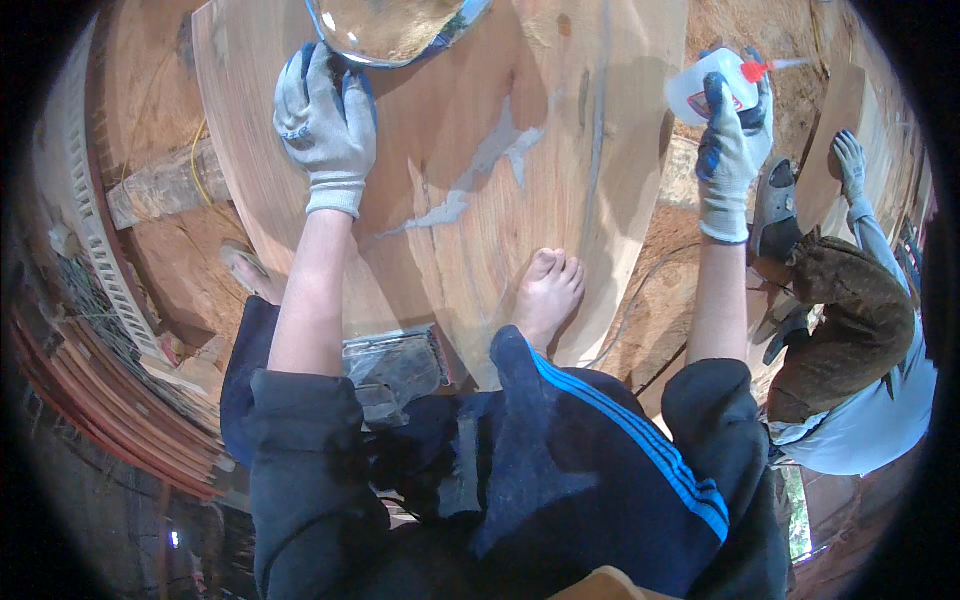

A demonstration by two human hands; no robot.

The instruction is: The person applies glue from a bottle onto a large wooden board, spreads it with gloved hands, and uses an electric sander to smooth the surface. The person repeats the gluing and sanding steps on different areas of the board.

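Note:
My left hand (pixel 325 130), in a grey-white glove with dark fingertips, is closed at the near rim of a shallow bowl (pixel 390 28) of brown powder like sawdust. The picture's top edge cuts off part of the bowl. Over the right edge of a wide wooden slab (pixel 440 120), my gloved right hand (pixel 738 160) wraps round a translucent white squeeze bottle (pixel 688 92). Its red cap and thin nozzle point right. An irregular grey patch (pixel 478 178) marks the slab between my hands.
My bare foot (pixel 548 295) rests on the slab. A grey, dusty box-like object (pixel 395 368) lies by my left leg. At the right a co-worker (pixel 850 350) bends over another board, one gloved hand (pixel 849 160) on it. Stacked strips (pixel 120 400) and a slotted rail (pixel 100 210) stand left.

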